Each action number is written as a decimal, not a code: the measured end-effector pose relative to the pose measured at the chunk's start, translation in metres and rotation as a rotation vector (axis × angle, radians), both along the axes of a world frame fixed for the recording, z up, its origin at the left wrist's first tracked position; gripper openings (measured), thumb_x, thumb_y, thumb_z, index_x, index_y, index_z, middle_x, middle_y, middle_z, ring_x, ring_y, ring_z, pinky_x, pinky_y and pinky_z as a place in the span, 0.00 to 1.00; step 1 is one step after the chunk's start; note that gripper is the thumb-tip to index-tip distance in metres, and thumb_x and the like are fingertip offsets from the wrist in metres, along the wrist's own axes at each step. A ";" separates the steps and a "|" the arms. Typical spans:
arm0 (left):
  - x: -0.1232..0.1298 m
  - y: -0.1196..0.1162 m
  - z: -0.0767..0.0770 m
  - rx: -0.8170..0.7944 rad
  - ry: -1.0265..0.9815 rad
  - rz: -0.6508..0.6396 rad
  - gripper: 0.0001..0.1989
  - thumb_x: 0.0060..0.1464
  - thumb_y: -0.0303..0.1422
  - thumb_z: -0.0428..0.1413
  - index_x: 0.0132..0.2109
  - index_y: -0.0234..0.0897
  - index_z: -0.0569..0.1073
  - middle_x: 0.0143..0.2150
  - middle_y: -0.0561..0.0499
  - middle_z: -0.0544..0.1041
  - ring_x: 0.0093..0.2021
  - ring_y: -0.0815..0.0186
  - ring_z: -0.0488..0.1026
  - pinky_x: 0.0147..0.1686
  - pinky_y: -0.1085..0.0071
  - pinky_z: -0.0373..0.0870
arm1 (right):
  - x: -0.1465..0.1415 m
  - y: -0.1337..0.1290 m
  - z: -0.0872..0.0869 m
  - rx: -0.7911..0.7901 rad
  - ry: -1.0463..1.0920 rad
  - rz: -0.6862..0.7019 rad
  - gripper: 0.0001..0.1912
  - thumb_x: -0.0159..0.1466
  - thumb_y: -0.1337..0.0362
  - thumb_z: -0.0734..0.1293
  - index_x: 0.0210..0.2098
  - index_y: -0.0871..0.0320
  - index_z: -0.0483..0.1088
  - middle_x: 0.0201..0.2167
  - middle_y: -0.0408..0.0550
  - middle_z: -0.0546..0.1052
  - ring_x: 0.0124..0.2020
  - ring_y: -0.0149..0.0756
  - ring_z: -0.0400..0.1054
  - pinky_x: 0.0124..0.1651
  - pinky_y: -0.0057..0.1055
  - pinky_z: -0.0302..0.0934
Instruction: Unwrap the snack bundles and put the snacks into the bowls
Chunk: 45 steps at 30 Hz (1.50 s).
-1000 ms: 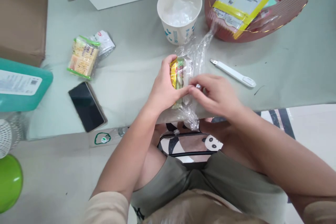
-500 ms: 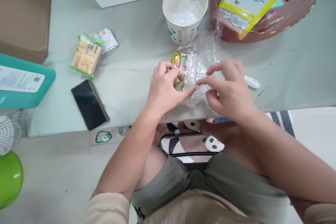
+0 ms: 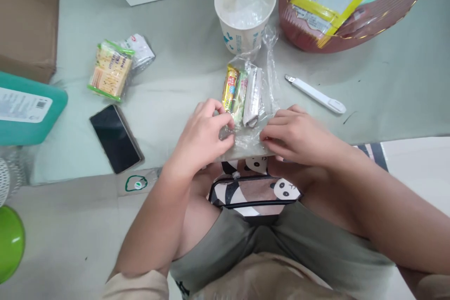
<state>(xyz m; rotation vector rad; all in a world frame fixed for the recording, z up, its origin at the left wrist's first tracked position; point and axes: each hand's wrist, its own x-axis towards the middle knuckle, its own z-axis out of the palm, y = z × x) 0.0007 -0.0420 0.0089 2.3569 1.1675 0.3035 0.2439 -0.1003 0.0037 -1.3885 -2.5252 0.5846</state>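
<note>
A clear plastic bag lies on the table in front of me, with several slim wrapped snack bars in or on it: a yellow one, a green one and a silvery-white one. My left hand has its fingers curled at the bag's lower left, beside the yellow bar, thumb a little apart from the index finger. At the lower right, the fingers of my right hand are bunched on the plastic; the fingertips are partly hidden.
Behind the bag stand a paper cup with crumpled plastic inside and a pink bowl of packets. A white utility knife lies right. Leftward are a biscuit pack, a phone and a teal container.
Both hands have moved toward me and spread apart, uncovering the bars and the knife. My right hand's fingers have gone from spread to bunched on the plastic.
</note>
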 end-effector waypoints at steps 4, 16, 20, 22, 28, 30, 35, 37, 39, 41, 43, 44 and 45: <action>-0.008 0.002 0.003 -0.109 -0.089 0.114 0.04 0.53 0.27 0.58 0.31 0.40 0.76 0.40 0.50 0.73 0.36 0.64 0.69 0.38 0.65 0.68 | 0.004 0.001 0.005 -0.053 -0.030 -0.033 0.10 0.66 0.66 0.61 0.31 0.56 0.72 0.25 0.46 0.74 0.32 0.37 0.65 0.43 0.37 0.50; -0.041 0.018 0.003 -0.477 -0.094 0.630 0.09 0.48 0.29 0.55 0.21 0.39 0.69 0.19 0.54 0.68 0.23 0.67 0.63 0.25 0.69 0.55 | 0.008 0.001 0.014 -0.278 -0.310 -0.224 0.09 0.59 0.67 0.61 0.33 0.54 0.73 0.23 0.43 0.72 0.26 0.35 0.62 0.36 0.33 0.50; -0.043 0.019 0.002 -0.351 -0.158 0.682 0.17 0.59 0.44 0.54 0.25 0.40 0.72 0.24 0.51 0.75 0.25 0.65 0.67 0.28 0.68 0.60 | 0.009 -0.002 0.015 -0.203 -0.284 -0.301 0.10 0.61 0.65 0.61 0.29 0.54 0.74 0.32 0.46 0.77 0.25 0.34 0.62 0.28 0.32 0.44; -0.033 0.020 0.001 -0.318 -0.267 0.691 0.22 0.62 0.52 0.51 0.29 0.40 0.73 0.29 0.50 0.77 0.27 0.65 0.68 0.31 0.68 0.62 | 0.005 -0.004 0.017 -0.038 -0.210 -0.429 0.11 0.62 0.64 0.61 0.31 0.55 0.75 0.34 0.49 0.77 0.26 0.35 0.63 0.27 0.33 0.46; 0.000 0.024 -0.004 -0.285 -0.132 0.579 0.14 0.51 0.41 0.63 0.27 0.40 0.69 0.26 0.53 0.70 0.28 0.65 0.64 0.31 0.67 0.57 | -0.040 0.001 0.015 0.238 0.100 -0.575 0.14 0.68 0.60 0.61 0.48 0.55 0.75 0.42 0.58 0.75 0.41 0.48 0.71 0.45 0.45 0.66; 0.006 0.022 -0.003 -0.379 -0.241 0.499 0.13 0.54 0.36 0.58 0.24 0.40 0.66 0.24 0.54 0.67 0.27 0.67 0.63 0.30 0.68 0.59 | -0.057 0.005 0.008 0.202 0.122 -0.578 0.19 0.68 0.57 0.64 0.55 0.56 0.72 0.52 0.63 0.72 0.51 0.55 0.70 0.51 0.50 0.66; 0.014 0.018 0.002 -0.796 -0.733 0.444 0.05 0.56 0.35 0.55 0.33 0.40 0.71 0.38 0.49 0.79 0.43 0.62 0.79 0.42 0.66 0.78 | -0.070 0.016 -0.008 0.030 0.193 -0.638 0.38 0.65 0.49 0.67 0.69 0.59 0.57 0.66 0.70 0.63 0.65 0.64 0.62 0.61 0.60 0.62; 0.017 0.018 0.004 -0.896 -0.815 0.406 0.06 0.56 0.35 0.53 0.39 0.40 0.72 0.45 0.47 0.81 0.49 0.59 0.80 0.45 0.61 0.81 | -0.067 0.019 -0.010 0.020 0.266 -0.618 0.38 0.65 0.50 0.67 0.70 0.56 0.53 0.68 0.66 0.62 0.68 0.62 0.60 0.64 0.59 0.61; 0.018 0.017 0.005 -0.907 -0.854 0.341 0.08 0.57 0.36 0.50 0.40 0.41 0.72 0.49 0.46 0.82 0.53 0.56 0.81 0.47 0.57 0.82 | -0.062 0.022 -0.011 0.034 0.330 -0.592 0.40 0.65 0.52 0.67 0.71 0.55 0.51 0.69 0.64 0.62 0.69 0.60 0.59 0.66 0.58 0.60; 0.018 0.016 0.006 -0.878 -0.868 0.254 0.09 0.59 0.36 0.47 0.38 0.41 0.70 0.51 0.46 0.82 0.57 0.54 0.80 0.50 0.53 0.82 | -0.057 0.022 -0.012 0.032 0.384 -0.582 0.42 0.64 0.53 0.68 0.72 0.53 0.48 0.70 0.63 0.61 0.69 0.58 0.60 0.65 0.55 0.62; 0.016 0.015 0.006 -0.836 -0.861 0.185 0.11 0.61 0.37 0.44 0.35 0.41 0.68 0.52 0.46 0.81 0.59 0.53 0.78 0.52 0.49 0.81 | -0.052 0.021 -0.014 -0.008 0.473 -0.585 0.43 0.65 0.55 0.67 0.73 0.50 0.43 0.69 0.60 0.63 0.66 0.54 0.64 0.60 0.51 0.67; 0.015 0.015 0.006 -0.814 -0.854 0.175 0.13 0.62 0.37 0.43 0.33 0.41 0.66 0.51 0.47 0.82 0.60 0.53 0.78 0.52 0.48 0.81 | -0.050 0.020 -0.015 -0.045 0.533 -0.588 0.42 0.66 0.56 0.66 0.73 0.48 0.41 0.67 0.58 0.65 0.63 0.51 0.67 0.57 0.48 0.69; 0.013 0.014 0.006 -0.784 -0.844 0.187 0.14 0.63 0.37 0.41 0.31 0.40 0.64 0.50 0.47 0.82 0.60 0.53 0.78 0.52 0.46 0.81 | -0.048 0.019 -0.017 -0.087 0.599 -0.594 0.42 0.67 0.57 0.64 0.74 0.46 0.39 0.66 0.56 0.67 0.59 0.49 0.70 0.53 0.45 0.71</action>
